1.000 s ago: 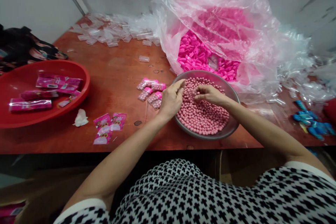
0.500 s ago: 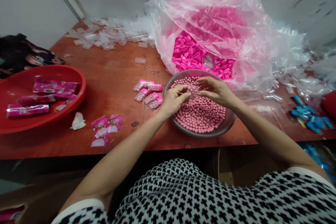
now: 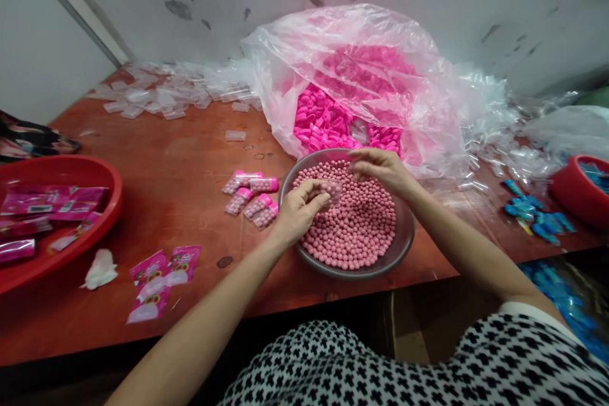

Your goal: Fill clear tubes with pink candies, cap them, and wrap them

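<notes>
Soft, fairly dim indoor light falls over the surface (image 3: 190,158), its source out of frame. Pale glare streaks the plastic bag (image 3: 380,85) at upper centre, and the lower frame drops into deep shadow. Slight blur softens the left hand (image 3: 297,209) and right hand (image 3: 383,171). Wide-angle stretching distorts the red basin (image 3: 114,193) at left and the sleeve (image 3: 537,323) at lower right.

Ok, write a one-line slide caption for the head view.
Left hand holds a clear tube above a bowl of pink beads; right hand hovers before a bag of pink pieces.
</notes>
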`<move>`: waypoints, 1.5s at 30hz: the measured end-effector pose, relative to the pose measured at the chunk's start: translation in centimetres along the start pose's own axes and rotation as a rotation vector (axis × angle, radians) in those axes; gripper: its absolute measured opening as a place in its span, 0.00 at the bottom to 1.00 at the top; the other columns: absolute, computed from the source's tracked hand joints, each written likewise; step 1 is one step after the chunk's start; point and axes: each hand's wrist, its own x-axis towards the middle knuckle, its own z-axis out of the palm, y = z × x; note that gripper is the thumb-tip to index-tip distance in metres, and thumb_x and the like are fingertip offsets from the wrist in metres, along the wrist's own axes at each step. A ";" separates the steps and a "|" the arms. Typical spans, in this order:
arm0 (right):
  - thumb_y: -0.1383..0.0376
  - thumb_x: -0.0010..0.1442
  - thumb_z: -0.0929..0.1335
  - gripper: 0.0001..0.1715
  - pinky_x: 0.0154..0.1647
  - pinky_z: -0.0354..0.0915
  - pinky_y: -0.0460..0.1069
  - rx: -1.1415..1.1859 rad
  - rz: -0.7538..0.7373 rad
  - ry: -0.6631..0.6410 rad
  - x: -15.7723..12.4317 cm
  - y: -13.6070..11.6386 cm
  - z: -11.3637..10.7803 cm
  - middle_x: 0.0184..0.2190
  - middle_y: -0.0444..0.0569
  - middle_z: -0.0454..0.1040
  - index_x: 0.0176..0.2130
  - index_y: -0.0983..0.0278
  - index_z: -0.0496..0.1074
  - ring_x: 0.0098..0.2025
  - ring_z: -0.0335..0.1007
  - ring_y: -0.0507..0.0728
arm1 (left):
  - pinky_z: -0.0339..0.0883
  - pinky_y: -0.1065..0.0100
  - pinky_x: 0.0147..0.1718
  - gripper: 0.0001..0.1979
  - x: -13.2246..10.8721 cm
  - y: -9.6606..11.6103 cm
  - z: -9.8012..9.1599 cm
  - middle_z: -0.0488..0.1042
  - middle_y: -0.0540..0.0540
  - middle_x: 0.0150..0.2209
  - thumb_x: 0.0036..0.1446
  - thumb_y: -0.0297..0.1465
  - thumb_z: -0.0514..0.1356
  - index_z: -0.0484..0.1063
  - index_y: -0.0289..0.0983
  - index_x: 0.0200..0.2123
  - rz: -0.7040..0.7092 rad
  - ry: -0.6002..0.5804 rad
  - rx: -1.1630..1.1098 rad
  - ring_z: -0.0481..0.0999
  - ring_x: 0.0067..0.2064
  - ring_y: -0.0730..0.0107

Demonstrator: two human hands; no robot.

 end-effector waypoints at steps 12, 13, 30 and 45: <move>0.74 0.57 0.61 0.25 0.50 0.62 0.55 -1.303 -0.103 0.066 17.3 4.6 -2.0 0.50 0.60 0.74 0.54 0.69 0.70 0.53 0.66 0.64 | 0.72 0.59 0.47 0.17 -0.7 0.2 -0.5 0.77 0.42 0.45 0.57 0.35 0.58 0.73 0.34 0.48 0.040 0.077 0.218 0.77 0.45 0.60; 0.74 0.58 0.60 0.25 0.49 0.62 0.55 -1.361 -0.099 0.013 17.7 4.6 -1.8 0.49 0.61 0.74 0.53 0.70 0.71 0.53 0.66 0.65 | 0.72 0.59 0.46 0.16 -0.7 0.2 -0.6 0.77 0.42 0.45 0.57 0.35 0.58 0.73 0.34 0.47 0.048 0.085 0.209 0.77 0.45 0.61; 0.61 0.52 0.73 0.18 0.41 0.68 0.50 -0.221 -0.311 -0.085 0.8 -2.2 1.3 0.37 0.48 0.75 0.43 0.62 0.73 0.38 0.71 0.54 | 0.63 0.59 0.56 0.13 -0.5 -0.5 0.0 0.71 0.42 0.55 0.61 0.37 0.57 0.70 0.38 0.46 0.252 0.092 0.071 0.71 0.56 0.61; 0.59 0.61 0.68 0.13 0.41 0.66 0.50 -0.529 -0.488 -0.062 -2.8 -4.1 3.1 0.37 0.49 0.76 0.44 0.63 0.72 0.39 0.71 0.55 | 0.69 0.66 0.46 0.16 -1.0 -0.6 0.3 0.78 0.46 0.45 0.59 0.35 0.57 0.74 0.38 0.49 0.285 0.120 0.381 0.76 0.45 0.65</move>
